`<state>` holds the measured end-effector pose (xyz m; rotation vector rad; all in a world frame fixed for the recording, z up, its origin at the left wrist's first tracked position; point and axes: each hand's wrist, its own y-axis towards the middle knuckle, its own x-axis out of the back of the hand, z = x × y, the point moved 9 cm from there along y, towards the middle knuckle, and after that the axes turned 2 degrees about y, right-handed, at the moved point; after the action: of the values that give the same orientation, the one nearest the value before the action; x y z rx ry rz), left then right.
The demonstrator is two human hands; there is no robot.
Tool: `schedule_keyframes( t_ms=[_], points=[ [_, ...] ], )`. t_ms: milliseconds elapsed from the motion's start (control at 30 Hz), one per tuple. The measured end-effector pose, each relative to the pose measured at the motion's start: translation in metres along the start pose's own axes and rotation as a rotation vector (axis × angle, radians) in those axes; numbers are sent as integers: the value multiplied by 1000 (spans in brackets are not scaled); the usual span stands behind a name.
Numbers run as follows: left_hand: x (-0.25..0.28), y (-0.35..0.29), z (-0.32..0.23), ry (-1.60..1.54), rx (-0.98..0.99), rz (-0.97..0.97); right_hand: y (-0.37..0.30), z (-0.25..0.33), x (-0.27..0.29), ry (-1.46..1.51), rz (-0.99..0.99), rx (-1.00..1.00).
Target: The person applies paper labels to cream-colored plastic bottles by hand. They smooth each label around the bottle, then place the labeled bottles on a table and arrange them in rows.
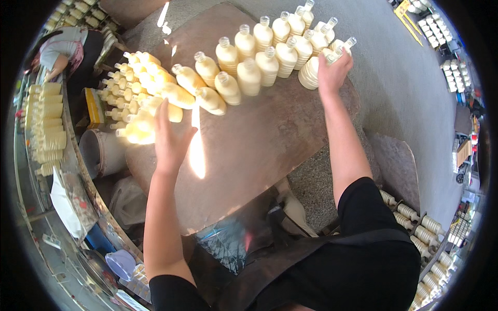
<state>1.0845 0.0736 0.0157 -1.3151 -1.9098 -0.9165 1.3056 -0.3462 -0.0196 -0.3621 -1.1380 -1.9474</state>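
Observation:
Cream-coloured bottles with clear necks stand in a double row point(249, 78) across the brown table board point(238, 140). My right hand point(334, 75) is at the right end of the row, its fingers closed round the upper part of a bottle point(308, 75). That bottle tilts, with its base toward me. On the left my left hand point(174, 137) is open, thumb and fingers spread. Its fingertips are beside the bottles at the row's left end; whether they touch one I cannot tell. Past them a brightly sunlit group of bottles point(140, 98) leans outward.
A person point(67, 52) bends over at the upper left, near more bottles point(49, 127) on a bench. Below the board's left edge stands a grey bucket point(106, 150). Racks of bottles point(430, 238) are at the lower right; a yellow frame point(407, 20) stands at the far right.

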Motion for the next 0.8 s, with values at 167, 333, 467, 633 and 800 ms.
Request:
schedule_keyframes(
  t_ms=[167, 333, 467, 633, 800],
  points=[
    [-107, 83, 7, -137, 108, 129, 44, -91, -80, 113, 410, -301],
    [-138, 103, 22, -135, 222, -157, 34, -119, -99, 369, 183, -281],
    [-143, 98, 24, -218, 239, -264, 33, -81, -90, 385, 209, -101],
    [-140, 102, 15, -270, 240, -203, 9, 33, -98, 432, 463, 290],
    [-168, 114, -10, 56, 128, 62, -22, 84, -150, 378, 731, 268]
  ],
)
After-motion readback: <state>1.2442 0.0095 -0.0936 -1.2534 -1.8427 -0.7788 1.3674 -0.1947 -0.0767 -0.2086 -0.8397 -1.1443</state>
